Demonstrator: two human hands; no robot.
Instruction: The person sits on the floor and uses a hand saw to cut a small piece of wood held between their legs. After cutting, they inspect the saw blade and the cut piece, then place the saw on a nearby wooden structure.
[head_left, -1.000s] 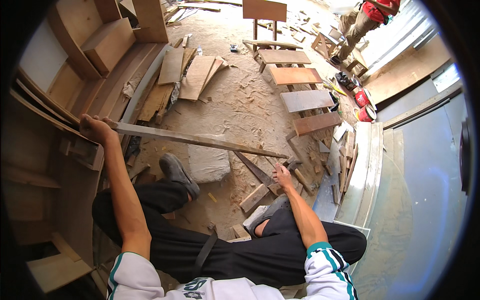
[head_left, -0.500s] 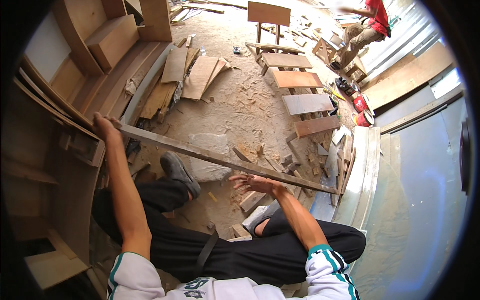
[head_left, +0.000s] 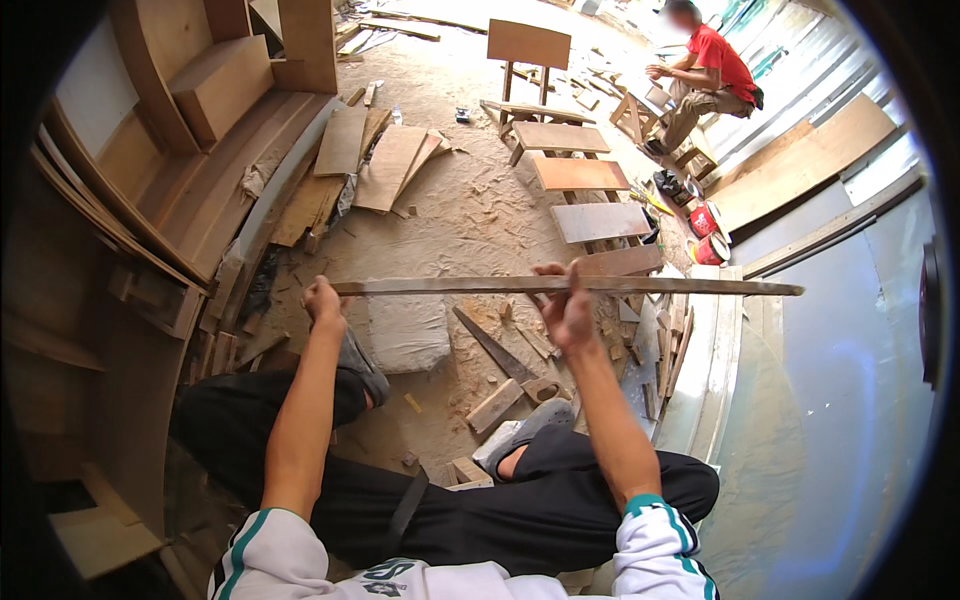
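Note:
A long, thin wooden strip lies nearly level across the view in front of me. My left hand is closed around its left end. Farther along, my right hand grips the strip with fingers and thumb on either side of it, and the right end sticks out well past this hand. Beneath the strip a handsaw rests on the dusty ground, its wooden handle towards my right foot. Beside the saw is a short wood block. A pale, flat slab is on the ground between my hands.
A wooden cabinet frame stands at the left. Several boards on legs form a row ahead, with red cans to their right. Plywood pieces lie on the floor. A person in red sits at the far right.
The strip has swung from a slope down to the right to nearly level. My left hand moved right and down; my right hand rose, moved right and took hold, uncovering the saw.

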